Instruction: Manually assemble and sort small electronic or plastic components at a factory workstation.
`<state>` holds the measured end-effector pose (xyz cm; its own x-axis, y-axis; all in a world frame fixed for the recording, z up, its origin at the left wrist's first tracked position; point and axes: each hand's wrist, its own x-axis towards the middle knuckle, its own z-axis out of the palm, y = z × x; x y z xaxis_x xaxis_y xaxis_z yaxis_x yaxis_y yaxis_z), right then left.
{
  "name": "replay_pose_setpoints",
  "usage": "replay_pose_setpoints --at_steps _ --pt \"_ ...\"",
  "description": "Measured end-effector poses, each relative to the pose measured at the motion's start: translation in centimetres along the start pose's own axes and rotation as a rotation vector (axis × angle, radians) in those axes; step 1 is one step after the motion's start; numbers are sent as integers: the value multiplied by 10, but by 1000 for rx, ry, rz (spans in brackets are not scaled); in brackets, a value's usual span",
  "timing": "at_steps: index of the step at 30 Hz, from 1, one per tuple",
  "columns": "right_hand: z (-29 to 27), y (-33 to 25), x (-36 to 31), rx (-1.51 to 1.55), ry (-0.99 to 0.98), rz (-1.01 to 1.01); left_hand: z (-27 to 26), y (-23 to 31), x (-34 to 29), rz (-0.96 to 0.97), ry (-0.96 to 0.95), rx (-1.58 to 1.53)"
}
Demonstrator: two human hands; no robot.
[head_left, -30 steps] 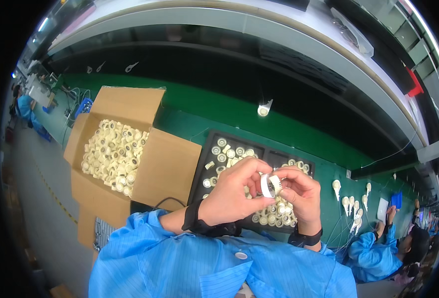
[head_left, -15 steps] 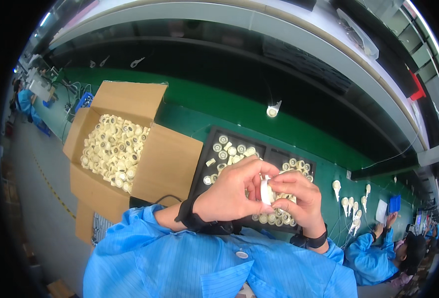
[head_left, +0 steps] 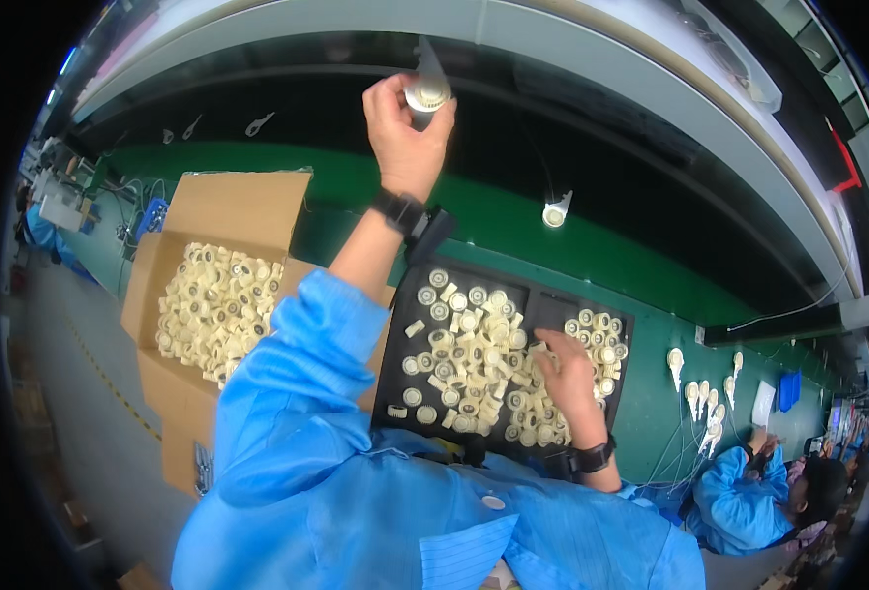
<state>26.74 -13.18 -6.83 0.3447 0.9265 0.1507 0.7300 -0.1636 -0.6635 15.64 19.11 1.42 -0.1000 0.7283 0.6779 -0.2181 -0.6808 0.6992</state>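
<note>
The hands were well apart. The left hand [head_left: 405, 138], raised and reaching forward, was clamped by thumb and fingers on a cream-and-white round plastic part with a toothed rim and a pale pointed tail [head_left: 428, 95] — this was held up in front of a glossy dark panel [head_left: 297, 88], tail upward. The right hand [head_left: 564, 372] was low over a black divided tray [head_left: 549, 310], its thumb and forefinger spaced apart; whether its fingertips touched anything I could not tell.

Black bands circled both wrists, below them blue striped sleeves [head_left: 331, 324]. In the tray, small round cream plastic pieces [head_left: 474, 359] were heaped in the left part, with more on the right, near the right hand.

The tray rested on a green surface [head_left: 651, 339]. Beyond it, a small white tailed part [head_left: 554, 215] showed near the dark panel. To the left stood an open brown cardboard box [head_left: 242, 206] full of similar cream pieces. To the right lay several cream teardrop-shaped parts [head_left: 675, 366] with thin cords — then a blue plastic bin [head_left: 789, 391] and a co-worker in a blue coat [head_left: 739, 506].
</note>
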Motion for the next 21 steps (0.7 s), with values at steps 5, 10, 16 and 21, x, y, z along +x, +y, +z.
replay_pose_setpoints --at_steps 5,10,16,21 --pt "42 1 7 -266 -34 -71 -11 -126 -57 -83 -182 762" --pt "45 -8 17 -251 -73 -35 -10 -168 -119 -435 -568 1170" --pt "48 1 13 -179 -53 -33 0 -108 -97 -483 -737 1176" --pt "32 -8 11 101 -37 123 -50 29 -89 -458 -797 557"
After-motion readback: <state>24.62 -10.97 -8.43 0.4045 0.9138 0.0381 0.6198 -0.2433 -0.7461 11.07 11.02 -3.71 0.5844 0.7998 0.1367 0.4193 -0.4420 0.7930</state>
